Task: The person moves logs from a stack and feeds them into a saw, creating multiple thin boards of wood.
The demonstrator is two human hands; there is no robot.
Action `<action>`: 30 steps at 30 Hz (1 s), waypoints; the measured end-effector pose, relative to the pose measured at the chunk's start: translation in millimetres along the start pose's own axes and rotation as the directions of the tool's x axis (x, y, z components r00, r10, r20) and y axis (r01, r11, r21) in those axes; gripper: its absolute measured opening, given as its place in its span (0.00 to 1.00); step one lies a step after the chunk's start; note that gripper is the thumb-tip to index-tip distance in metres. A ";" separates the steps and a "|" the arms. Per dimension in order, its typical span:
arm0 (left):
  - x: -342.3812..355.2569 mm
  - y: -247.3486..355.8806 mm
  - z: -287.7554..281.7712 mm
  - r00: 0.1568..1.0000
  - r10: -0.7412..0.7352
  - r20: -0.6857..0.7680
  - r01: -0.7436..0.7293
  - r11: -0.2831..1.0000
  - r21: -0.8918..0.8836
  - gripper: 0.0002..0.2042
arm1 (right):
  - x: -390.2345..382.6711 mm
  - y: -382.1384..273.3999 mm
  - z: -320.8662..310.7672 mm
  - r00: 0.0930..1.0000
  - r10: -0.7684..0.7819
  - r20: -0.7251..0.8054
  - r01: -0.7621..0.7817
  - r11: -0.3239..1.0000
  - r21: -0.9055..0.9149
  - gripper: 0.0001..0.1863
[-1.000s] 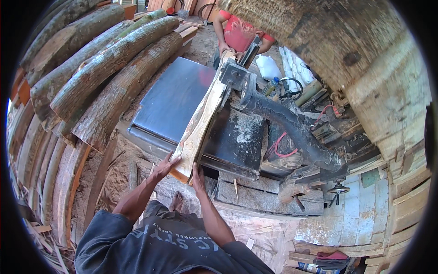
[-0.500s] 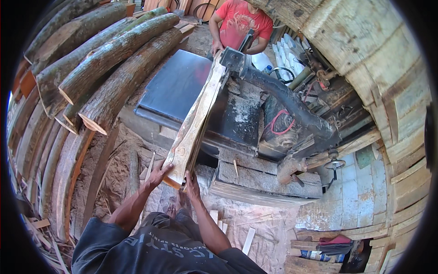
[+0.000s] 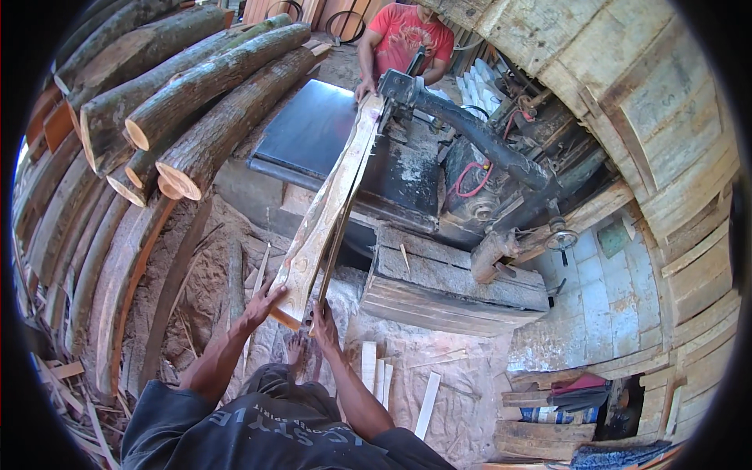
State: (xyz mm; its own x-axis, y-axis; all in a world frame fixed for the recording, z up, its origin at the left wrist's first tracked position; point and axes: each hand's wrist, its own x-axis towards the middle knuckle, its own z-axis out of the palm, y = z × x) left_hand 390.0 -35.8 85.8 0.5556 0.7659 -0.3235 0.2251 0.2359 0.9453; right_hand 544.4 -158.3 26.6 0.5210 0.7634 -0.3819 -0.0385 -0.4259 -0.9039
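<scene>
A long pale plank with wavy edges lies from my hands up across the metal saw table. My left hand is closed on the left side of its near end. Alongside its right edge runs a thin, darker strip of wood, a narrow gap apart at the near end. My right hand is closed around the near end of this strip. At the far end, the plank passes left of the saw's dark upright guide, where a co-worker's hand touches it.
Cut logs are stacked at the left. A co-worker in a red shirt stands behind the saw. A thick stack of sawdust-covered timbers and a handwheel are on the right. Pale offcuts lie on the floor.
The gap between plank and strip has widened at the near end, and my hands are farther apart. The co-worker's hand has come lower beside the plank's far end. The view has shifted slightly.
</scene>
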 end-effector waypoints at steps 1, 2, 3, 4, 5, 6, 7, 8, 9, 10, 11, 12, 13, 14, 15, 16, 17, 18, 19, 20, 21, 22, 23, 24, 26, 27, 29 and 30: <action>-11.2 -5.2 -0.1 1.000 0.002 0.020 -0.002 0.999 -0.037 0.37 | -7.9 13.7 2.3 1.000 -0.008 -0.007 0.008 1.000 0.008 0.37; -21.5 -11.9 -0.8 0.998 0.024 0.054 -0.020 0.998 -0.059 0.37 | -13.7 36.1 4.4 0.973 -0.219 -0.072 0.205 0.964 -0.167 0.37; -32.4 -21.4 -5.8 0.999 0.023 0.038 -0.021 0.999 -0.037 0.37 | -26.2 34.9 6.7 0.984 -0.165 -0.064 0.154 0.977 -0.149 0.36; -43.5 -31.0 -9.8 0.999 0.022 0.023 -0.021 1.000 -0.016 0.37 | -40.1 34.5 9.0 0.992 -0.110 -0.056 0.102 0.986 -0.132 0.36; -57.1 -32.5 -8.6 1.000 0.019 0.014 -0.019 1.000 0.009 0.37 | -55.5 35.1 10.1 0.997 -0.051 -0.052 0.045 0.993 -0.111 0.36; -69.8 -31.9 -5.8 0.999 0.026 0.030 -0.025 0.999 -0.037 0.37 | -61.4 47.9 9.9 0.992 -0.101 -0.082 0.091 0.989 -0.118 0.35; -80.2 -33.0 -2.1 0.999 0.025 0.042 -0.024 0.999 -0.024 0.35 | -69.8 54.1 6.5 0.993 -0.091 -0.071 0.085 0.992 -0.088 0.35; -89.7 -32.6 -3.5 0.998 0.030 0.047 -0.029 1.000 -0.006 0.33 | -75.8 55.0 7.4 0.994 -0.090 -0.055 0.087 0.995 -0.054 0.35; -99.4 -33.6 -4.6 0.998 0.035 0.052 -0.035 0.999 0.012 0.32 | -83.4 56.8 8.0 0.995 -0.089 -0.037 0.089 0.996 -0.020 0.34; -105.5 -44.4 -4.2 0.996 0.060 0.069 -0.062 0.998 0.015 0.29 | -93.5 59.8 6.8 0.996 -0.079 -0.029 0.079 0.997 -0.005 0.34; -110.0 -62.3 -9.7 0.993 0.087 0.076 -0.089 0.996 0.025 0.27 | -104.5 60.9 10.7 0.997 -0.072 -0.011 0.073 0.997 0.016 0.34; -118.0 -70.5 -13.7 0.989 0.111 0.096 -0.115 0.992 0.041 0.25 | -114.8 65.3 13.2 0.998 -0.062 -0.002 0.062 0.997 0.045 0.34; -126.7 -79.3 -15.7 0.988 0.114 0.101 -0.124 0.988 0.096 0.21 | -124.6 72.3 12.9 0.983 -0.182 -0.028 0.181 0.983 -0.043 0.33; -141.9 -75.6 -18.4 0.975 0.170 0.141 -0.189 0.973 0.134 0.21 | -135.2 83.0 15.8 0.953 -0.299 -0.043 0.292 0.949 -0.120 0.32; -158.5 -72.5 -21.6 0.959 0.215 0.185 -0.248 0.952 0.178 0.21 | -146.8 94.9 21.5 0.927 -0.374 -0.026 0.364 0.915 -0.175 0.30; -170.1 -76.2 -23.3 0.961 0.208 0.180 -0.249 0.936 0.248 0.22 | -158.4 107.2 26.9 0.895 -0.446 -0.009 0.432 0.872 -0.229 0.28; -184.1 -75.4 -25.7 0.964 0.204 0.168 -0.250 0.912 0.325 0.23 | -165.9 114.6 35.2 0.916 -0.401 -0.031 0.390 0.905 -0.170 0.29; -195.3 -73.8 -16.5 0.981 0.143 0.133 -0.169 0.961 0.218 0.24 | -172.5 127.4 36.1 0.935 -0.347 -0.076 0.337 0.934 -0.119 0.29; -210.7 -69.8 -13.7 0.994 0.073 0.086 -0.083 0.990 0.115 0.26 | -177.0 133.5 46.6 0.973 -0.184 -0.142 0.193 0.980 0.052 0.33; -216.7 -78.1 -15.5 0.996 0.054 0.074 -0.062 0.993 0.105 0.29 | -190.0 136.1 48.6 0.947 -0.282 -0.155 0.281 0.959 -0.029 0.33; -221.6 -92.0 -19.9 0.998 0.026 0.056 -0.031 0.996 0.088 0.33 | -212.1 126.7 53.9 0.969 -0.187 -0.162 0.186 0.982 -0.020 0.33; -233.1 -101.1 -24.8 0.993 -0.062 0.097 0.058 0.997 0.046 0.35 | -236.8 112.0 57.0 0.982 -0.090 -0.169 0.090 0.996 -0.008 0.34; -242.3 -110.0 -24.8 0.978 -0.147 0.147 0.149 0.989 -0.003 0.37 | -263.0 108.3 58.5 0.990 -0.059 -0.130 0.063 0.998 0.023 0.34; -254.4 -110.6 -16.2 0.961 -0.217 0.171 0.221 0.975 -0.004 0.37 | -287.2 111.6 57.4 0.994 -0.029 -0.102 0.035 0.998 0.053 0.34; -284.1 -78.7 10.4 0.930 -0.271 0.250 0.299 0.951 -0.079 0.37 | -309.9 138.8 39.5 0.998 0.028 -0.061 -0.018 0.987 0.162 0.34; -294.0 -62.6 21.3 0.924 -0.253 0.288 0.307 0.938 -0.161 0.36 | -314.6 156.4 21.2 0.998 0.050 -0.030 -0.042 0.971 0.237 0.34; -283.3 -107.5 25.6 0.935 -0.182 0.303 0.272 0.919 -0.286 0.36 | -331.9 173.1 -20.7 0.992 0.102 -0.069 -0.064 0.907 0.416 0.31; -280.8 -102.0 27.4 0.939 -0.157 0.305 0.268 0.891 -0.366 0.37 | -337.1 169.3 -35.7 0.966 0.257 -0.040 -0.205 0.847 0.491 0.30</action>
State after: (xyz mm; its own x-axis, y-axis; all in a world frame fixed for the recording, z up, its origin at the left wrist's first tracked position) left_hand 232.9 -291.4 79.0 0.7303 0.5002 -0.4653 0.0563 0.6348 0.7706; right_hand 392.7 -505.0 9.1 0.5273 0.6084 -0.5931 -0.5578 -0.2787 -0.7818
